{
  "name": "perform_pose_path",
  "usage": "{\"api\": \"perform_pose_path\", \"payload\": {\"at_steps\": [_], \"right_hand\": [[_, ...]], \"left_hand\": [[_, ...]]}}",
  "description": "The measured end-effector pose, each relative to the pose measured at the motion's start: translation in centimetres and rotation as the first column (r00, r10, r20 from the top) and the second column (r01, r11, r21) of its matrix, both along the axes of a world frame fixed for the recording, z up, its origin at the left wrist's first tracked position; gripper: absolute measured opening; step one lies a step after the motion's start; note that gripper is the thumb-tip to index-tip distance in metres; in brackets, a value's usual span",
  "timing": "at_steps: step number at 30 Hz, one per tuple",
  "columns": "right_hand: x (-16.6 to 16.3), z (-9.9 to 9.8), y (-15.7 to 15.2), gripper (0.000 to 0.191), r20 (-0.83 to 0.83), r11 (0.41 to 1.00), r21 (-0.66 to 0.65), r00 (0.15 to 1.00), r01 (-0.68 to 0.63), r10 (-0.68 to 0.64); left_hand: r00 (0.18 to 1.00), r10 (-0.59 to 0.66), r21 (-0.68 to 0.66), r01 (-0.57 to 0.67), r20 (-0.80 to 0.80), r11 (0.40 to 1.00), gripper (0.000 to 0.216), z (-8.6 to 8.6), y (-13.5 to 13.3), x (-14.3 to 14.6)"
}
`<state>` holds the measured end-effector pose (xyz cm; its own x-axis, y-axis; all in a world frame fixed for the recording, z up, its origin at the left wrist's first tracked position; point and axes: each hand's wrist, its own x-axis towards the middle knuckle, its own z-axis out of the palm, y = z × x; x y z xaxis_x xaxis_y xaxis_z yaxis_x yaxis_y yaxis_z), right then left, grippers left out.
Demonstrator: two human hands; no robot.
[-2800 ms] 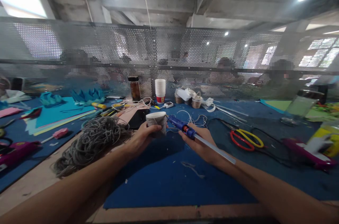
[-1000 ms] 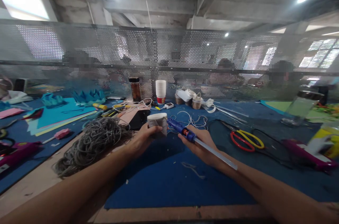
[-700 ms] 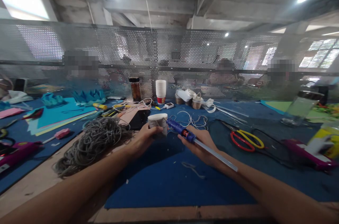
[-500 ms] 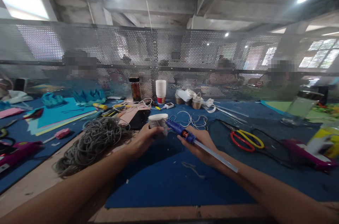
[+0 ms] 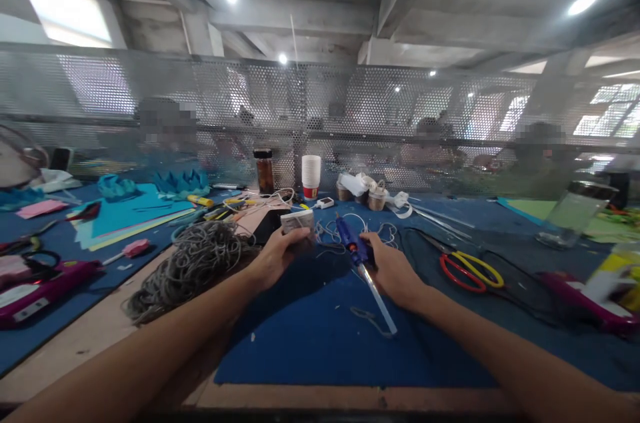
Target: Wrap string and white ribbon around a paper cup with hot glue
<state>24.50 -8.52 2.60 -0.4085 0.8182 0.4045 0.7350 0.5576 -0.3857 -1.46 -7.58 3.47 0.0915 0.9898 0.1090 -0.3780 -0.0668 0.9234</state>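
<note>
In my left hand point(image 5: 277, 255) is a small paper cup point(image 5: 298, 219), its pale rim tipped upward and its side wrapped in greyish cord, as far as I can make out. My fingers close around it and hide its lower part. My right hand point(image 5: 393, 270) grips a blue hot glue gun point(image 5: 352, 240) by its handle. A long clear glue stick point(image 5: 381, 303) sticks out of the gun's rear toward me. The nozzle points away, a little right of the cup and apart from it. A tangled heap of grey cord point(image 5: 187, 263) lies left of my left hand.
Scissors with red and yellow handles point(image 5: 470, 271) lie right of my right hand. Behind stand stacked paper cups point(image 5: 311, 178), a brown jar point(image 5: 263, 173) and cord-wrapped cups point(image 5: 377, 196). Purple power strips point(image 5: 47, 290) lie at both sides. A perforated metal screen point(image 5: 340, 110) closes the back.
The glue gun has moved away from the cup, and its nozzle has swung to point more straight ahead. The cup has tilted in my left hand. The whole view has shifted slightly.
</note>
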Motion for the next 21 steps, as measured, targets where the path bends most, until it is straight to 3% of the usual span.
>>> {"api": "perform_pose_path", "payload": {"at_steps": [8, 15, 19, 21], "right_hand": [[-0.4, -1.3, -1.4, 0.044, 0.177, 0.947, 0.000, 0.932, -0.322, 0.317], [-0.9, -0.2, -2.1, 0.051, 0.244, 0.903, -0.023, 0.873, -0.429, 0.421], [-0.9, 0.7, -1.8, 0.053, 0.157, 0.874, -0.031, 0.861, -0.485, 0.483], [-1.2, 1.2, -1.4, 0.040, 0.016, 0.905, 0.005, 0.905, -0.426, 0.426]], "left_hand": [[0.997, 0.058, 0.031, -0.060, 0.054, 0.998, 0.034, -0.4, 0.8, -0.9], [0.995, 0.080, 0.061, -0.084, 0.065, 0.995, 0.047, 0.3, 0.5, -0.5], [0.998, 0.045, 0.065, -0.048, 0.044, 0.997, 0.048, 0.5, 0.1, -0.2], [1.000, 0.012, 0.073, -0.014, 0.026, 0.997, 0.048, 0.5, -0.2, 0.1]]}}
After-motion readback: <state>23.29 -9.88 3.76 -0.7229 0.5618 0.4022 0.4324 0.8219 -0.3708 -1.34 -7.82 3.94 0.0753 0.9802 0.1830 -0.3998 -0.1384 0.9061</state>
